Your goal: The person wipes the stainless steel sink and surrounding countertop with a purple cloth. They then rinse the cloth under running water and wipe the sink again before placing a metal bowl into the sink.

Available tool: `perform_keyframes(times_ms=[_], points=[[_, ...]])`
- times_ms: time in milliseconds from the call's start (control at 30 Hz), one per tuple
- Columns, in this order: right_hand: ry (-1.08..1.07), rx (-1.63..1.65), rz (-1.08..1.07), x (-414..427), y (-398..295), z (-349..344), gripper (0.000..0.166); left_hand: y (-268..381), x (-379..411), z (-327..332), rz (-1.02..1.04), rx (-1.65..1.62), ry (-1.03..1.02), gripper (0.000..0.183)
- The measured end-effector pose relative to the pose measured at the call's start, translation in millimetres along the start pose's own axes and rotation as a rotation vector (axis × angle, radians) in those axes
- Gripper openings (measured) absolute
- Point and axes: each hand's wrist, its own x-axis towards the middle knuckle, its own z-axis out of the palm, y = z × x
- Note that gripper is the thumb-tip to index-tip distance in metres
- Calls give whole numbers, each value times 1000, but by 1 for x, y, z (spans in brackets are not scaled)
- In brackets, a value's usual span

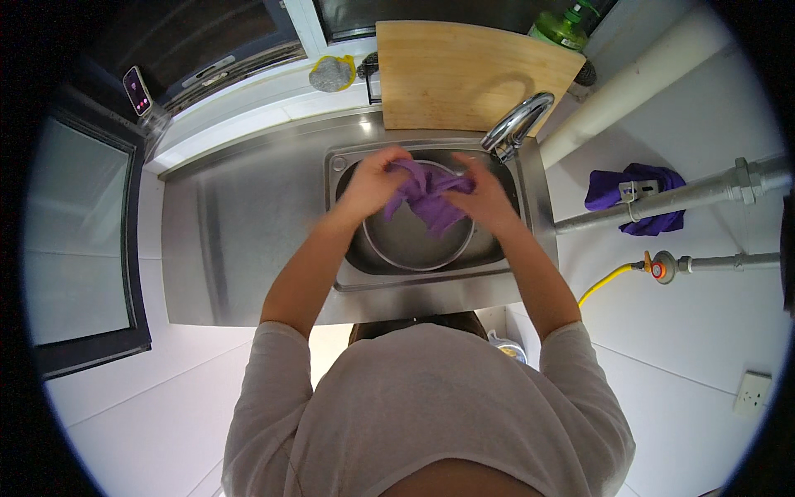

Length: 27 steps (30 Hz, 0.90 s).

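Note:
A crumpled purple cloth (435, 208) hangs between my two hands, over a round metal basin (410, 242). The basin sits inside the stainless steel sink (490, 259). My left hand (376, 183) grips the cloth's upper left part. On the other side, my right hand (481, 192) pinches the cloth's right edge with thumb and some fingers, and its index finger is raised. Both hands are slightly blurred. Behind my right hand stands the chrome faucet (518, 124), its spout curving up to the right; no water stream can be made out.
A wooden cutting board (459, 77) leans behind the sink. On the sill lies a grey and yellow scrubber (332, 73); a green pump bottle (561, 30) stands behind the board. To the right, a purple cloth (667, 202) hangs on a pipe (708, 189). A steel drainboard (261, 217) extends left.

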Motion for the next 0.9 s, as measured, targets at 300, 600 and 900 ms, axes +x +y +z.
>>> perform_keyframes(times_ms=[300, 600, 900], points=[[-147, 110, 341, 2, 16, 61, 32, -91, -16, 30, -572, -886, 342, 37], [-31, 685, 532, -8, 14, 67, 32, -146, -55, 83, -754, -1374, 336, 53], [56, 1214, 1158, -16, 119, 85, 41, -165, -41, 103, -721, 62, 269, 37]])
